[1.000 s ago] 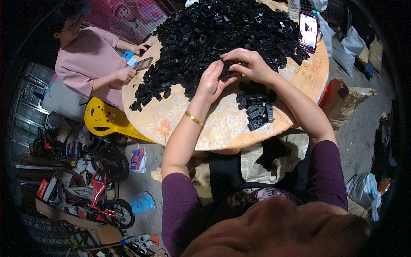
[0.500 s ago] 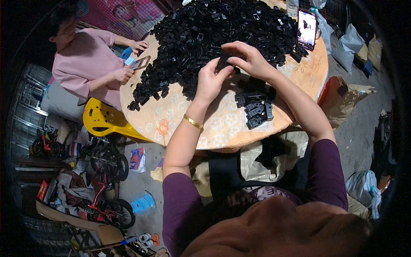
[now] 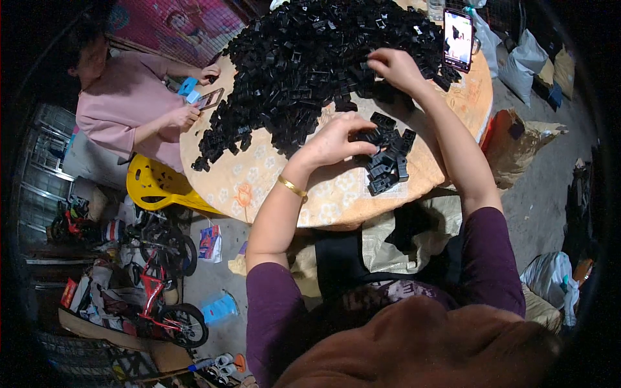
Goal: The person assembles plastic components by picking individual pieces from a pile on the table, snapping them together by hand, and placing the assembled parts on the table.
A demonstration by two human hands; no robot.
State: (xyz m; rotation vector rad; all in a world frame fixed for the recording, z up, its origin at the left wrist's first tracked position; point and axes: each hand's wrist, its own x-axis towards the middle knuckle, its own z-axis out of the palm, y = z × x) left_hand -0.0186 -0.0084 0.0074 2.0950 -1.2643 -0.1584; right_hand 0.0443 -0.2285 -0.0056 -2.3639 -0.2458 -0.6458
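My left hand (image 3: 335, 140) is over a small group of black plastic parts (image 3: 387, 169) near the front of the round table. Its thumb and fingers close around a black plastic part (image 3: 372, 137) at the group's left edge, partly hidden by the fingers. Farther off, my right hand (image 3: 396, 68) hovers at the right side of a large pile of black plastic parts (image 3: 304, 64). Its thumb and fingertips are bent but apart, and I make out nothing between them.
A lit phone (image 3: 457, 40) stands upright at the table's far right. At the left, another person (image 3: 129, 103) holds a phone (image 3: 210, 99) beside a yellow chair (image 3: 152, 184). Sacks (image 3: 517, 152) sit right of the table; a red bicycle (image 3: 152, 294) stands at lower left.
My hands have parted from over the pile's near edge. The left came down toward me to the small group of parts; the right moved away and right, to the pile.
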